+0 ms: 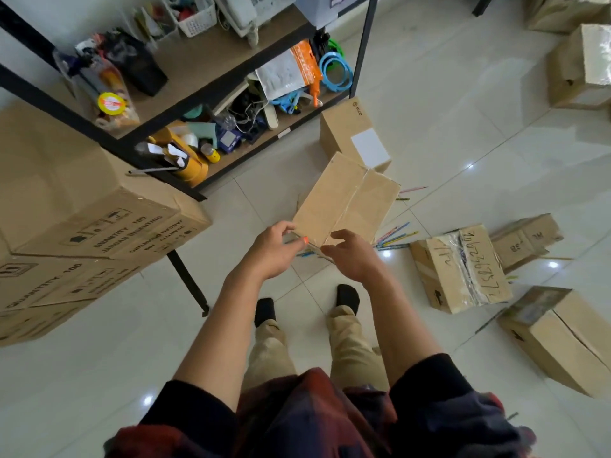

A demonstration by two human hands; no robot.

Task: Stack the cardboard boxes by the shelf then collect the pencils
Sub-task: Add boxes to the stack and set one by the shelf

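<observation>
A taped box (344, 203) is gripped by the left hand (271, 251) and right hand (352, 256) — fingers curled on its near edge — over glossy tiled floor (463, 143) strewn with pencils (393, 238).

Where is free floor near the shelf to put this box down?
Bare tiles lie between the shelf and the held box, and right of the labelled box. Right of the held box it is crowded: pencils and a taped box.

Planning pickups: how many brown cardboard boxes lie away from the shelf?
5: scribbled box, small box behind it, box bottom right, two boxes top right; others may be hidden.
</observation>
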